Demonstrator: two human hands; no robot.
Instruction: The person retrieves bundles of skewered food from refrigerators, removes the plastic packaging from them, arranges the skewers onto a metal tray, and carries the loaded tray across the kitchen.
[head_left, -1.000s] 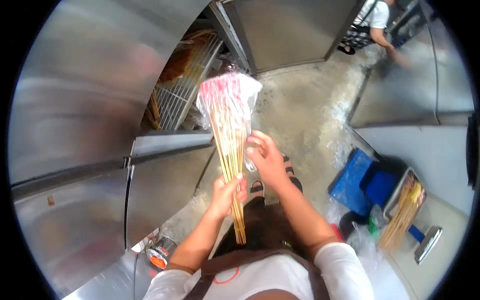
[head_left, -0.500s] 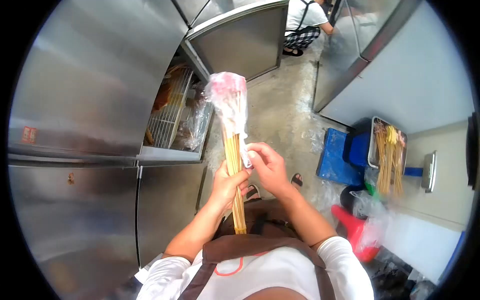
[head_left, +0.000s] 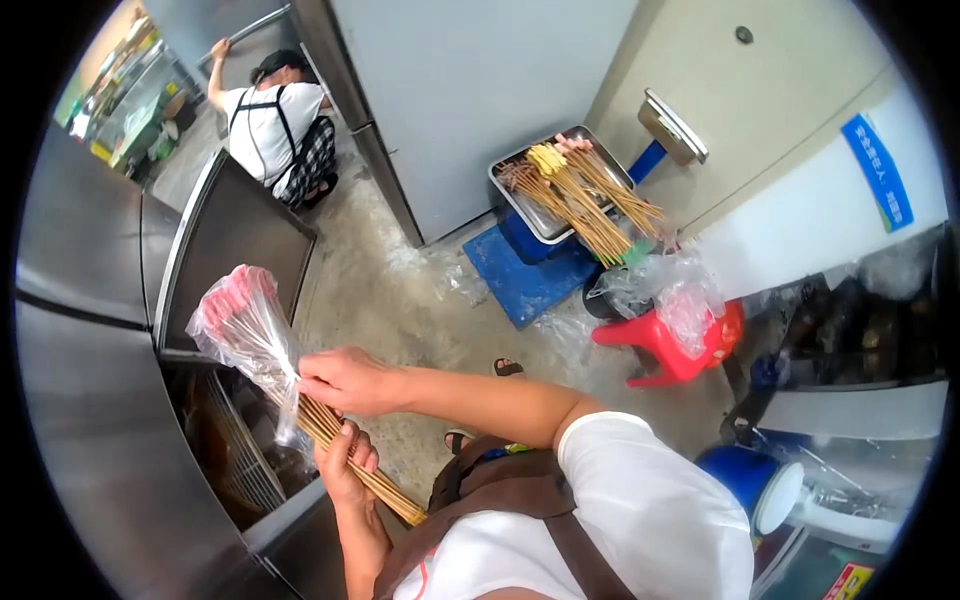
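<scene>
A bundle of wooden skewers (head_left: 375, 478) slants across the lower left of the head view. Pink food on their far ends sits inside a clear plastic bag (head_left: 262, 350). My left hand (head_left: 345, 465) is wrapped around the bare sticks below the bag. Just above it, my right hand (head_left: 350, 382) is closed on the gathered neck of the bag, against the sticks. Its fingertips are partly hidden behind the hand.
An open fridge door (head_left: 235, 260) and wire shelf (head_left: 240, 450) are at left. Beyond, a person (head_left: 275, 130) crouches. A metal tray (head_left: 545, 235) of skewers stands near a blue board (head_left: 530, 285); a red stool (head_left: 665, 345) with plastic bags is at right.
The view has swung right, bringing the tray and stool nearer the middle. The bundle now tilts to the left, and my right hand has closed around the bag's neck.
</scene>
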